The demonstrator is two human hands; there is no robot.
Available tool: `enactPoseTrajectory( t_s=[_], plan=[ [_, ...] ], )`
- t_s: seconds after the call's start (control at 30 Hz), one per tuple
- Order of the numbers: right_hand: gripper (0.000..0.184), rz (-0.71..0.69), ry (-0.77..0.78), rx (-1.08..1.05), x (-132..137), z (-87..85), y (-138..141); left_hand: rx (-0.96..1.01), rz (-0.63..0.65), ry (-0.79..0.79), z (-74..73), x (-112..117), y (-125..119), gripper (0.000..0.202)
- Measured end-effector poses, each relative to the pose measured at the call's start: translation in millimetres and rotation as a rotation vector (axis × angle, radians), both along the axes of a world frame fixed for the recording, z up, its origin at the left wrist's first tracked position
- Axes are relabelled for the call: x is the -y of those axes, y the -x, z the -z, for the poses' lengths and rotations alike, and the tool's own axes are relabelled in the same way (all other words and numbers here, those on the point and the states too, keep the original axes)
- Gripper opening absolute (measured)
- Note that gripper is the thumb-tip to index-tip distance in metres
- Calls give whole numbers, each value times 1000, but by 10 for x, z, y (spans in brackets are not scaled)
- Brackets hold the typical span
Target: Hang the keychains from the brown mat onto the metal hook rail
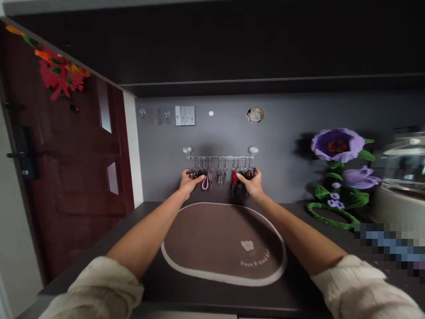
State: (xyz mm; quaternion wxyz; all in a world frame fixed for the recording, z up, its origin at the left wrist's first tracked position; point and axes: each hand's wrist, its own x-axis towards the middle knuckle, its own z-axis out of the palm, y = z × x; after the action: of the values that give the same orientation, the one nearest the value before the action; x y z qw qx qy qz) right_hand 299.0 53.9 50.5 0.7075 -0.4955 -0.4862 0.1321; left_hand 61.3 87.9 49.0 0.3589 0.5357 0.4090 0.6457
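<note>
A chrome hook rail (219,157) is fixed to the grey wall and carries several key bunches. My left hand (188,183) reaches up to the rail's left end, its fingers closed round a dark key bunch (195,173) beside a pink loop strap (205,182). My right hand (253,184) is at the rail's right end, fingers pinched on a dark key bunch (247,174) next to a red key fob (234,179). Small silver keys (222,174) hang untouched between the hands.
A brown oval mat (212,261) with a white border lies on the dark counter below my arms. Purple fabric flowers (338,146) stand at the right, with a glass-lidded pot (403,177) beyond. A dark red door (73,177) is at the left. Light switches (185,115) sit above the rail.
</note>
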Motion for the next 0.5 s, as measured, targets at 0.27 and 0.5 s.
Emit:
enactPoseTrajectory(
  t_s=[0.27, 0.5],
  plan=[
    [107, 219, -131, -93, -257, 111, 519, 313, -56, -68, 82, -32, -606, 75],
    [83, 18, -83, -152, -162, 55, 473, 435, -61, -4, -14, 25, -703, 65]
  ],
)
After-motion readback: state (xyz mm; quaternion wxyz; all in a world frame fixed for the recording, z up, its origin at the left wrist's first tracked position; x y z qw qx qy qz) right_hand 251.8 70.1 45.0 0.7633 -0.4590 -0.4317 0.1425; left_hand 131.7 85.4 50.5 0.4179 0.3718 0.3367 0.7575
